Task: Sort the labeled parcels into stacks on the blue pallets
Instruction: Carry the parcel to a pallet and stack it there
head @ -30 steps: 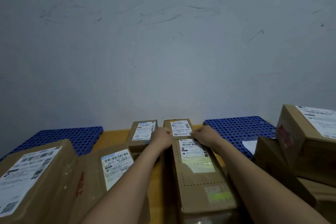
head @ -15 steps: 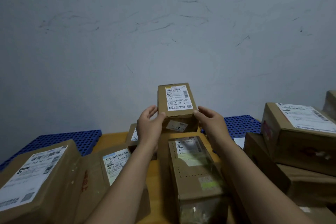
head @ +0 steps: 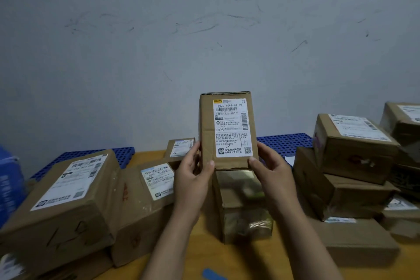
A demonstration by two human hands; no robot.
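Two hands hold one small labeled parcel [head: 228, 130] upright in the head view, its shipping label [head: 233, 128] facing the camera, lifted clear of the wooden table [head: 204, 252]. The step in hand looks like reading that label to choose a stack. To do it well, keep the parcel steady and square to the eyes, and keep the thumbs off the print. The code line at the top reads clearly, but the handwritten mark lower down is harder to make out.

The left hand [head: 193, 173] grips the parcel's lower left edge, with its thumb on the front face and its fingers curled behind. The right hand [head: 270, 170] mirrors this on the lower right edge. Both forearms reach up from the bottom of the frame.

Directly below the parcel stands a tape-wrapped box [head: 243, 202]. Behind the parcel to its right lies one blue pallet [head: 284, 143], and another blue pallet section [head: 122, 154] sits well off to its left. Stacked cartons [head: 350, 148] rise to the right of the parcel.
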